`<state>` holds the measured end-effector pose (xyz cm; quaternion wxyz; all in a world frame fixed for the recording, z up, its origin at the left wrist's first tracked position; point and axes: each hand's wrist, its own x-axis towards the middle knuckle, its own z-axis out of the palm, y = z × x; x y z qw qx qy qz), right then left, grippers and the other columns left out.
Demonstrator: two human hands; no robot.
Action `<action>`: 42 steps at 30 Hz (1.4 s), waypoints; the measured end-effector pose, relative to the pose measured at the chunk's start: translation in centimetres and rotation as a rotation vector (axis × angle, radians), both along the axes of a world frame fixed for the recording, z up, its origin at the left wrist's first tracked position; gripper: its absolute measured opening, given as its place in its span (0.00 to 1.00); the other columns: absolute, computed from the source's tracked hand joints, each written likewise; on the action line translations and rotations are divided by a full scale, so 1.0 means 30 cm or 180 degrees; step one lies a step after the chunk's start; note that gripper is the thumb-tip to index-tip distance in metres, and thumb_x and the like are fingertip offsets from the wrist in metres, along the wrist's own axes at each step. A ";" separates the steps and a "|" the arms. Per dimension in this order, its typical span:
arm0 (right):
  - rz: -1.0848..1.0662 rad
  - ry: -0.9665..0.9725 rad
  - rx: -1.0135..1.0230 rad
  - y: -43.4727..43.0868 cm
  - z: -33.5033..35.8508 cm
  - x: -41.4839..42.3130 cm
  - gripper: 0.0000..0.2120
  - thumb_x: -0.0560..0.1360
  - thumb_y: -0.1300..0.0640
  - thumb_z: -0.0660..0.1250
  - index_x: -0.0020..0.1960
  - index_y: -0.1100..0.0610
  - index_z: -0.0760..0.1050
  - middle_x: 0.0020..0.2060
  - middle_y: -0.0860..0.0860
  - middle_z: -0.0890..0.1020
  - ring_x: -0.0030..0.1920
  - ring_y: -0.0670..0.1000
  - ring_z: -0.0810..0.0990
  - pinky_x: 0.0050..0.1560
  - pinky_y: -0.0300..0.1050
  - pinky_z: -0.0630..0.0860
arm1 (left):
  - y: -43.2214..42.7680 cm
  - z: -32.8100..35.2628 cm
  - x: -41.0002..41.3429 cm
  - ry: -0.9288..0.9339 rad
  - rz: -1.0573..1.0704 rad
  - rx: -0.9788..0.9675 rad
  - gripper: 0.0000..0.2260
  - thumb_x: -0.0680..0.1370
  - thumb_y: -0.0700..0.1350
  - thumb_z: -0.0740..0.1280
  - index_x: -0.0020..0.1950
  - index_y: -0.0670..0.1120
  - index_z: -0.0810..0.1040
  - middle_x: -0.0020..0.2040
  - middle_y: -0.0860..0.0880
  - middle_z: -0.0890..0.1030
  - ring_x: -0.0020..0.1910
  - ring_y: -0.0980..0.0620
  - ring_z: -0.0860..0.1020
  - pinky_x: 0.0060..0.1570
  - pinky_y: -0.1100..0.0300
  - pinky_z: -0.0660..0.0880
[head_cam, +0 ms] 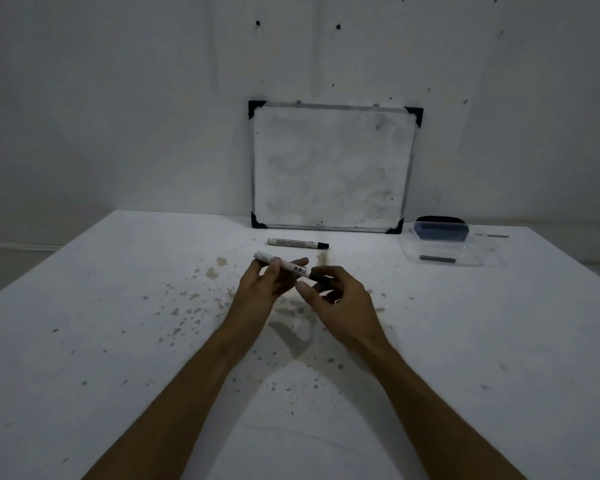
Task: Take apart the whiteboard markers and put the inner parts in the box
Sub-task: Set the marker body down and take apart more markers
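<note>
Nearest, two bare forearms reach out over a white, stain-speckled table (101, 341). The left hand (260, 289) holds a marker (284, 266) by its white barrel, fingers curled round it from below and the thumb pressed on top; the barrel's free end sticks out to the left. The right hand (336, 299) pinches the marker's black end between thumb and fingertips, the other fingers curled loosely. The marker hangs above the table, tilted a little down to the right. It looks whole, so the step in hand seems to be pulling or twisting off that black end.

Just beyond the hands a second marker (297, 243) lies flat on the table, black tip to the right, apparently not yet opened.

Farther back on the right sits a clear plastic box (444, 249). On its floor lies one dark rod (437, 258), likely an inner part already removed. Behind it, a dark eraser (442, 228) rests at the box's far end; whether inside or just behind, I cannot tell.

So the task seems partly done: one inner part boxed, one marker being opened, one waiting.

At the back a smudged whiteboard (331, 168) leans against the wall.

Both barrels carry printed labels, but the print is too small and blurred to read.
</note>
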<state>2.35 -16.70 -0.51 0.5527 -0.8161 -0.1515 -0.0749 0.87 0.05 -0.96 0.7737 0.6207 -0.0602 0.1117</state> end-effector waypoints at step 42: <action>-0.0257 -0.0492 0.0733 0.014 0.012 -0.001 0.11 0.81 0.42 0.63 0.54 0.48 0.79 0.42 0.43 0.85 0.46 0.41 0.85 0.44 0.41 0.83 | -0.018 0.020 -0.007 0.1345 -0.1051 -0.1720 0.20 0.86 0.47 0.61 0.64 0.32 0.82 0.64 0.33 0.84 0.62 0.37 0.84 0.57 0.48 0.84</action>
